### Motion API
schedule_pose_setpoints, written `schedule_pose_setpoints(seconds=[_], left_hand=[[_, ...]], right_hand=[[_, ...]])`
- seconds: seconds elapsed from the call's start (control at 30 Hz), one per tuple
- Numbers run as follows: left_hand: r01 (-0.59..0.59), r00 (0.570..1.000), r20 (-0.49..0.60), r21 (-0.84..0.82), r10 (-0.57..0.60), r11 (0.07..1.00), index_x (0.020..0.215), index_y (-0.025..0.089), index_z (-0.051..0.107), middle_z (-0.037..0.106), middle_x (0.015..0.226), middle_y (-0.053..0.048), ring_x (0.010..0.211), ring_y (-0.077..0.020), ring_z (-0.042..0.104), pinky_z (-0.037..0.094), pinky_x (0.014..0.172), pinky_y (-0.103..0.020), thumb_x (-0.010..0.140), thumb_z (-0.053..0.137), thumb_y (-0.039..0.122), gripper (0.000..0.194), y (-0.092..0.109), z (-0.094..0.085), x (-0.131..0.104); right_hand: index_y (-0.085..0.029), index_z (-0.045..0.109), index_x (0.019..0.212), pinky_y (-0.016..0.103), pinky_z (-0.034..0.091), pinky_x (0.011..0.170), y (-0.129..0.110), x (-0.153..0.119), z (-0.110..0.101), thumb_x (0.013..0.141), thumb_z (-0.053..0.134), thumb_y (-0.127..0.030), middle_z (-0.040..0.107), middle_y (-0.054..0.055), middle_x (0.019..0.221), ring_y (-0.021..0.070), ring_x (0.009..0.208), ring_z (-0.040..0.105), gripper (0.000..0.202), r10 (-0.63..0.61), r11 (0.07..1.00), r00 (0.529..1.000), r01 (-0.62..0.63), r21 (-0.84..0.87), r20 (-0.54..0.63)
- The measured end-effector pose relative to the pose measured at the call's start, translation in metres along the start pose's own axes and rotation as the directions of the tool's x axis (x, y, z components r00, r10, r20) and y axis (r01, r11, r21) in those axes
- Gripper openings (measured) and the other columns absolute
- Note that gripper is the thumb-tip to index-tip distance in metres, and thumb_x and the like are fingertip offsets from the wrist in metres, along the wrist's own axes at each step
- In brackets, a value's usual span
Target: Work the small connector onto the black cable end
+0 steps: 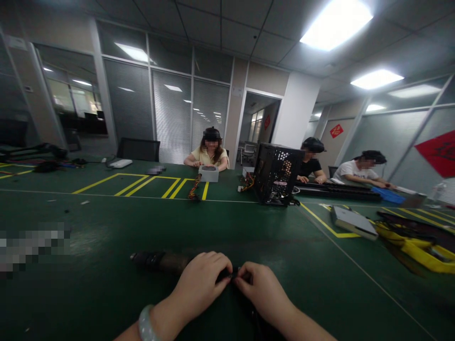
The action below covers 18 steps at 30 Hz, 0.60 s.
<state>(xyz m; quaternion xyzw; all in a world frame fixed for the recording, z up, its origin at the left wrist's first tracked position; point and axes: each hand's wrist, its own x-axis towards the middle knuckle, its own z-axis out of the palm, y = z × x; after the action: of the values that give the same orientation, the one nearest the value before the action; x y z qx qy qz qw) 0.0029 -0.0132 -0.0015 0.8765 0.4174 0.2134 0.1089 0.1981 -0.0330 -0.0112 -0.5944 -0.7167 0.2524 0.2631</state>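
A dark electric screwdriver (pixel 170 263) lies across the green table in front of me, its narrow tip pointing left. Its rear end runs under my left hand (pixel 206 277), whose fingers are closed around it. My right hand (pixel 261 284) pinches the end of a black cable (pixel 253 316) close against that rear end. The fingertips of both hands nearly touch. Fingers hide the join, so whether cable and screwdriver are connected cannot be seen.
Ahead stand a black computer case (pixel 275 175) and a grey power supply (pixel 209 173) with loose wires. To the right lie a flat silver box (pixel 353 221) and a yellow tool bag (pixel 415 244). Three people sit across the green table (pixel 124 218), which has yellow tape markings.
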Motion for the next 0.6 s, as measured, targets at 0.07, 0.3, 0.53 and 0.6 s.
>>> schedule_pose_setpoints(seconds=[0.07,0.3,0.53,0.6], left_hand=[[-0.017,1.0,0.01,0.004,0.017,1.0,0.094,0.025,0.062,0.065,0.095,0.001,0.091,-0.0196,0.057,0.038,0.079,-0.033,0.085,0.059,0.02,0.01,0.0009,-0.0019,0.0002],[0.024,1.0,-0.007,0.008,-0.024,1.0,0.097,0.026,0.061,0.064,0.096,0.002,0.091,-0.0196,0.058,0.038,0.078,-0.033,0.084,0.061,0.022,0.014,0.0005,-0.0019,0.0002],[0.009,1.0,-0.001,-0.024,-0.009,1.0,0.093,0.026,0.062,0.064,0.094,0.003,0.09,-0.0193,0.057,0.036,0.078,-0.033,0.083,0.062,0.02,0.012,0.0011,-0.0016,0.0008],[0.002,1.0,0.004,-0.028,-0.002,1.0,0.093,0.027,0.062,0.065,0.095,0.004,0.09,-0.0187,0.057,0.036,0.078,-0.033,0.083,0.062,0.018,0.013,0.0016,-0.0023,0.0011]], right_hand=[[-0.021,0.071,0.08,0.021,0.04,0.063,-0.0012,-0.0006,-0.0007,0.08,0.062,-0.021,0.072,0.0,0.078,0.0141,0.071,0.065,0.009,0.0,1.0,1.0,0.0,-0.007,0.003],[-0.021,0.071,0.079,0.021,0.04,0.062,-0.005,-0.0017,-0.0029,0.08,0.062,-0.021,0.072,0.0,0.077,0.0143,0.071,0.065,0.009,0.007,1.0,1.0,-0.007,-0.006,0.004],[-0.022,0.071,0.079,0.021,0.039,0.061,-0.0016,-0.0021,-0.0017,0.08,0.063,-0.023,0.073,0.0,0.077,0.0141,0.07,0.064,0.009,-0.003,1.0,1.0,0.003,-0.015,-0.018],[-0.022,0.071,0.079,0.021,0.039,0.061,-0.0012,-0.0019,-0.0009,0.08,0.062,-0.023,0.073,0.0,0.077,0.0139,0.07,0.065,0.009,-0.003,1.0,1.0,0.003,-0.012,-0.023]])
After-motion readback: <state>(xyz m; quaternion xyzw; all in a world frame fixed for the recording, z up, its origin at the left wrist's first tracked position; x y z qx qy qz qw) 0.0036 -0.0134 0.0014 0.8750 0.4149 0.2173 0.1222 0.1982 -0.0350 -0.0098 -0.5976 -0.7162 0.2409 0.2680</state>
